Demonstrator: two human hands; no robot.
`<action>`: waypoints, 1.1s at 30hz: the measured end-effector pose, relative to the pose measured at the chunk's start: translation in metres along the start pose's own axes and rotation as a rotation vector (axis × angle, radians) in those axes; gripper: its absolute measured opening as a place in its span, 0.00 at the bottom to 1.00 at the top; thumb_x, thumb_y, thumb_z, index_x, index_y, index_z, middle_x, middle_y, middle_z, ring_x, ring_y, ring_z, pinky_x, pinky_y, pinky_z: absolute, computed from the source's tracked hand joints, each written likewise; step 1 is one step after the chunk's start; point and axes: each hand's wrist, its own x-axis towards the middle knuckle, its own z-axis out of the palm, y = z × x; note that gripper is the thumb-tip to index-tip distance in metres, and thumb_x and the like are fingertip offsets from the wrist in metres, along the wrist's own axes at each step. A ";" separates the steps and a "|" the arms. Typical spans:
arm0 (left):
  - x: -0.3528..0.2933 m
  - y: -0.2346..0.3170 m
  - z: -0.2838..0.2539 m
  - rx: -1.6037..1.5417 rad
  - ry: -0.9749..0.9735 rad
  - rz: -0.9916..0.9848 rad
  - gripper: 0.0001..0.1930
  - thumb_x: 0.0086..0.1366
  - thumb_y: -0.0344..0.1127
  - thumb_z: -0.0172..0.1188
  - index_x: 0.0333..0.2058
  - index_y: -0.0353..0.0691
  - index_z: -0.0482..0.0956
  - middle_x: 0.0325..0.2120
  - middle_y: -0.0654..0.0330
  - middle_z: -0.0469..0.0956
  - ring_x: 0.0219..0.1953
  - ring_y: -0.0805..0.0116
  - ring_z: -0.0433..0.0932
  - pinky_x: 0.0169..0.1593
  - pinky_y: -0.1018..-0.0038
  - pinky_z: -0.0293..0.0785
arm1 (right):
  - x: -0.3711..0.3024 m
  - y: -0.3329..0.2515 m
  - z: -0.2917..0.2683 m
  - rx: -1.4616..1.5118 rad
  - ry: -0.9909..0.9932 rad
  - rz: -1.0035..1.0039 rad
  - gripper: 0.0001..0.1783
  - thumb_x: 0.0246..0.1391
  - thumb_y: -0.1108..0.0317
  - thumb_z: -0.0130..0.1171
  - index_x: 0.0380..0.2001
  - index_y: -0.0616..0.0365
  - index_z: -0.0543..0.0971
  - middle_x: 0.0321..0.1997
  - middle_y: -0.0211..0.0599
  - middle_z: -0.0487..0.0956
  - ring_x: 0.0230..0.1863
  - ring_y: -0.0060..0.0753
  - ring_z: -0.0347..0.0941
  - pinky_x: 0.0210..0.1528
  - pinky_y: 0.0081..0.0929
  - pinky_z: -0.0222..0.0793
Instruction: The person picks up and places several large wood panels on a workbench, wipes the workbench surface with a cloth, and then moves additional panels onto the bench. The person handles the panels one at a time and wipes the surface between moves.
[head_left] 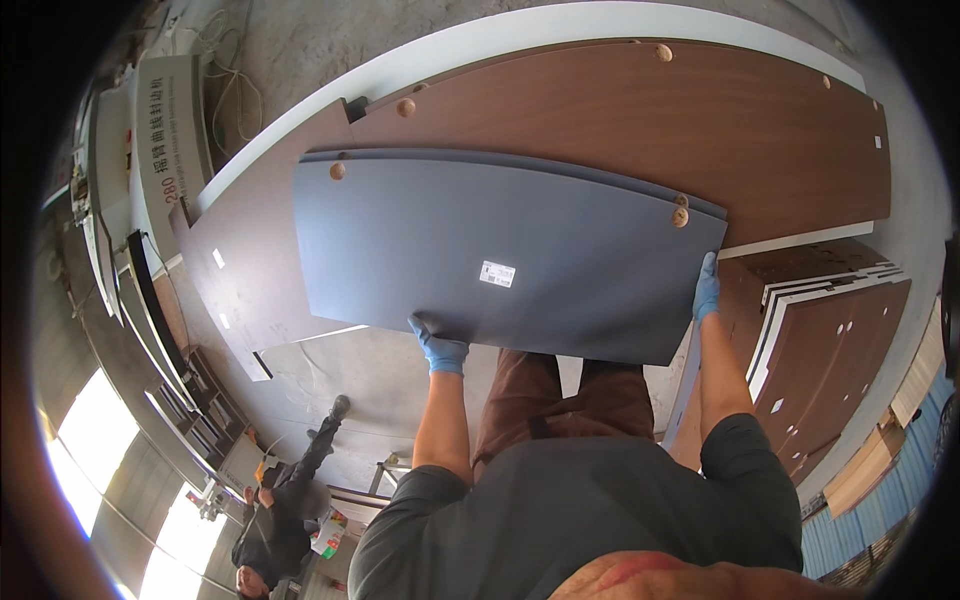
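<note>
In front of me a large blue-grey door panel (pixel 420 250) lies over brown boards, with a second grey panel's edge (pixel 560 166) showing along its far side. It bears a white label (pixel 497 274) near its middle and round hinge holes near its far corners. My left hand (pixel 438 348), in a blue glove, is closed on the near edge, thumb on top and fingers hidden beneath. At the right edge my gloved right hand (pixel 706 288) grips the same panel near its corner.
Brown panels with drilled holes (pixel 610 110) lie stacked beyond and left of the grey one. To the right stands a pile of brown and white boards (pixel 835 350). A machine housing (pixel 170 150) is at far left. Another person (pixel 285 510) is at lower left.
</note>
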 end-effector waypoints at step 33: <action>-0.036 0.046 0.006 0.437 -0.145 0.236 0.44 0.73 0.75 0.43 0.75 0.50 0.63 0.73 0.63 0.63 0.73 0.55 0.61 0.76 0.51 0.57 | -0.124 -0.096 -0.059 -0.507 0.105 -0.445 0.39 0.66 0.44 0.62 0.69 0.61 0.71 0.68 0.56 0.76 0.68 0.55 0.73 0.67 0.46 0.71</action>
